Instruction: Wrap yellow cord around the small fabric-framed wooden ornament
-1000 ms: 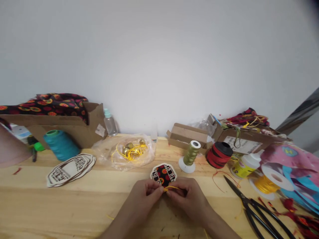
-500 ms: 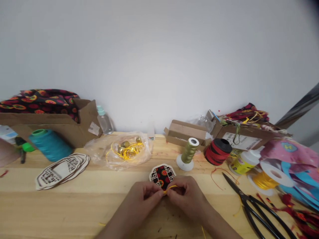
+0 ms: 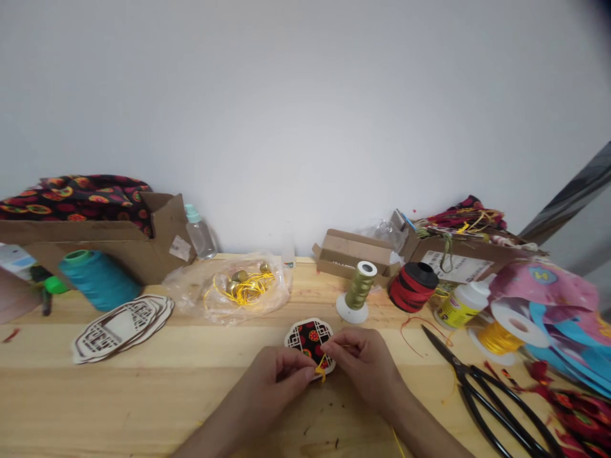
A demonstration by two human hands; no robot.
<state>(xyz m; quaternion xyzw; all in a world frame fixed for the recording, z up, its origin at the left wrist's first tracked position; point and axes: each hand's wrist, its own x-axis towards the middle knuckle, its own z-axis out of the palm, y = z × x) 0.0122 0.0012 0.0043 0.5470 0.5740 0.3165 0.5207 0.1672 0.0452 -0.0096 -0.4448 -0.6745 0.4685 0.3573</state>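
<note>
A wooden ornament (image 3: 312, 335) with cut-out corners and dark flowered fabric in its middle lies on the table before me. At its near edge, my left hand (image 3: 285, 376) pinches a yellow cord (image 3: 321, 368) between thumb and forefinger. My right hand (image 3: 360, 359) is closed on the same cord a little higher, over the ornament's right side, with a short taut stretch running between the two hands. Where the left fingertips meet the cord there is a small bunch or knot; its exact form is too small to tell. Another length of cord trails below my right wrist.
Black scissors (image 3: 470, 375) lie at the right, near a glue bottle (image 3: 462, 304) and a yellow cord spool (image 3: 501, 337). Olive (image 3: 360, 289) and red-black (image 3: 413, 286) spools stand behind. Left are stacked wooden pieces (image 3: 112, 331), a teal thread cone (image 3: 100, 280) and a plastic bag (image 3: 191, 292).
My right hand has moved up and slightly right, away from the left, drawing the cord out between them. The left hand stays near the ornament's lower edge. The view has shifted slightly.
</note>
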